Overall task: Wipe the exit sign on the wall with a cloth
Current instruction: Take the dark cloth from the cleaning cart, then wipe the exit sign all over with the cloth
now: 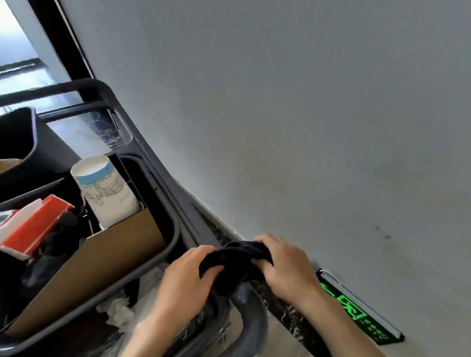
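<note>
A dark cloth (235, 264) is bunched up between both hands, just above the cart's near corner. My left hand (188, 283) grips its left end and my right hand (285, 266) grips its right end. The exit sign (358, 308), a black plate with glowing green markings, is mounted low on the grey wall (308, 118) just above the dark marble skirting. It lies to the lower right of my right hand, partly hidden by my right forearm. Neither hand touches the sign.
A grey cleaning cart (175, 209) stands against the wall on the left. It holds a white and blue paper cup (105, 191), a red and white pack (30, 226), a brown cardboard sheet (96, 264) and a dark bin (8, 142). Crumpled white paper (118, 309) lies lower down.
</note>
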The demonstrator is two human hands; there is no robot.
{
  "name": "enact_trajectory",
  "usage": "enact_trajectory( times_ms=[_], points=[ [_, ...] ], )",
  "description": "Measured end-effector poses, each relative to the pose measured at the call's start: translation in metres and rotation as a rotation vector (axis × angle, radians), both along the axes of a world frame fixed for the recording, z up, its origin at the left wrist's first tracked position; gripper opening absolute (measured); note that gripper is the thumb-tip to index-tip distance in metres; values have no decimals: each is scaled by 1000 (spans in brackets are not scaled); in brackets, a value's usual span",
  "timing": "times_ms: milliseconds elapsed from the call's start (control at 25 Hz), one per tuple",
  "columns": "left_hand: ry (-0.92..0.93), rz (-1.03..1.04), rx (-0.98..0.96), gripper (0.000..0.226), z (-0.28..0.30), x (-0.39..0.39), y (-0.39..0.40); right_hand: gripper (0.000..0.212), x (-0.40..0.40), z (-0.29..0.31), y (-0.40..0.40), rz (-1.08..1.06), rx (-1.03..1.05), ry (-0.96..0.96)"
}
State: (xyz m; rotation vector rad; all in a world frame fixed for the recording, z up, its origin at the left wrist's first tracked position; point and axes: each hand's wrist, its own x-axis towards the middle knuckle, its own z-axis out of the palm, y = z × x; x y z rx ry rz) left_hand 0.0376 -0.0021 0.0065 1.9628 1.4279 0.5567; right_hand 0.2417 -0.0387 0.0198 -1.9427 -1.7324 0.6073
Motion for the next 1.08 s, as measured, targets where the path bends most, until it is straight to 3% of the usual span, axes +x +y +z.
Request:
enact_trajectory(
  times_ms=[360, 560, 720, 880, 1080],
  points=[
    [-275, -200, -116, 37, 57, 119, -84, 10, 94, 43, -139, -409, 69, 386],
    [-427, -208, -209, 37, 50, 189, -149, 18, 132, 27, -218, -794, 156, 1008],
    [-375, -227, -307, 27, 22, 231, -193, 16, 146, 4, -257, -943, 214, 1356],
    [-399, -293, -458, 22, -12, 251, -210, 26, 153, -22, -279, -963, 206, 1409],
    [-414, -319, -690, 47, -71, 275, -214, 51, 162, -76, -293, -1085, 186, 1308]
  ],
)
